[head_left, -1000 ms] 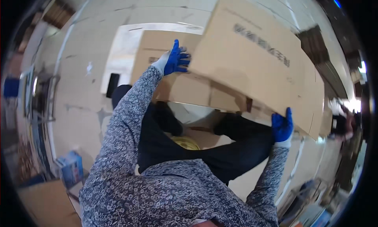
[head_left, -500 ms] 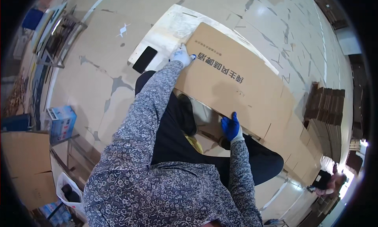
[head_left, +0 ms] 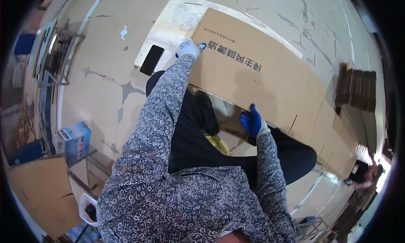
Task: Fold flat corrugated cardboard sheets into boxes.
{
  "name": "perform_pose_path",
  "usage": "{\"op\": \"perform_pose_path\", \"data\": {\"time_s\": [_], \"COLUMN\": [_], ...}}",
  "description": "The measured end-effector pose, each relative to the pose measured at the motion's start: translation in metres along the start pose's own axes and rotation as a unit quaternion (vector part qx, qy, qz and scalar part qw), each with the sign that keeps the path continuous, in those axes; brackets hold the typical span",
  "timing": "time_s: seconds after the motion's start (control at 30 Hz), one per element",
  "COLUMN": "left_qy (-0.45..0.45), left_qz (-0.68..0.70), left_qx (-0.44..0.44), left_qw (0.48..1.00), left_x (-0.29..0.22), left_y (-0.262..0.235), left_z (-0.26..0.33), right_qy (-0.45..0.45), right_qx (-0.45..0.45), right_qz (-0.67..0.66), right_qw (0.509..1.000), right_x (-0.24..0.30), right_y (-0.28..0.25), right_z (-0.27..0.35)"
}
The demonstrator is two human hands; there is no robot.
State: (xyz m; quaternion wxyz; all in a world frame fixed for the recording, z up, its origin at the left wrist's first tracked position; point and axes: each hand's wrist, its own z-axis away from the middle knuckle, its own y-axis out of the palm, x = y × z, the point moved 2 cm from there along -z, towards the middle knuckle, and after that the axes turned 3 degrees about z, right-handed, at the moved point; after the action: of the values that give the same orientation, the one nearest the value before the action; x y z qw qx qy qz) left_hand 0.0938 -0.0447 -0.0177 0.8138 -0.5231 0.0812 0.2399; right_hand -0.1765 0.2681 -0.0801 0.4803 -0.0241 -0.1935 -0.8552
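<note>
A long flat cardboard sheet (head_left: 223, 80), brown with dark print and cut slots, slants across a pale board (head_left: 168, 21) in front of me. My left hand (head_left: 188, 48), in a white and blue glove, grips its left end, thumb lying on top. At the near edge, my right hand (head_left: 252, 121), gloved in blue, has its thumb up against the sheet. Its other fingers are curled at the rim, partly hidden. A black phone (head_left: 152, 60) lies on the board beside my left wrist.
Stacks of folded cardboard (head_left: 356, 89) stand at the right, with another person (head_left: 367, 173) beyond. On the left are a blue box (head_left: 74, 141), a cardboard piece (head_left: 44, 192), a white bag (head_left: 87, 207) and a metal frame (head_left: 59, 59). My bent legs (head_left: 202, 148) flank the work.
The whole view has shifted, so the sheet and board appear higher in the picture. Both hands keep about the same places on the cardboard.
</note>
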Motion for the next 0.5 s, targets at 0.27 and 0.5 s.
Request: {"op": "perform_pose_path", "data": {"time_s": [0.27, 0.5], "left_qy": [0.060, 0.382], "left_qz": [-0.024, -0.261], "left_qx": [-0.056, -0.043], "left_qw": [0.996, 0.885], "left_x": [0.018, -0.074], "left_y": [0.014, 0.083], "left_z": [-0.017, 0.109], "right_qy": [-0.039, -0.037], "right_qx": [-0.010, -0.059], "right_qz": [-0.008, -0.066], "right_qw": [0.999, 0.995], "right_x": [-0.004, -0.011], "right_y": [0.011, 0.023], "right_z": [-0.006, -0.002]}}
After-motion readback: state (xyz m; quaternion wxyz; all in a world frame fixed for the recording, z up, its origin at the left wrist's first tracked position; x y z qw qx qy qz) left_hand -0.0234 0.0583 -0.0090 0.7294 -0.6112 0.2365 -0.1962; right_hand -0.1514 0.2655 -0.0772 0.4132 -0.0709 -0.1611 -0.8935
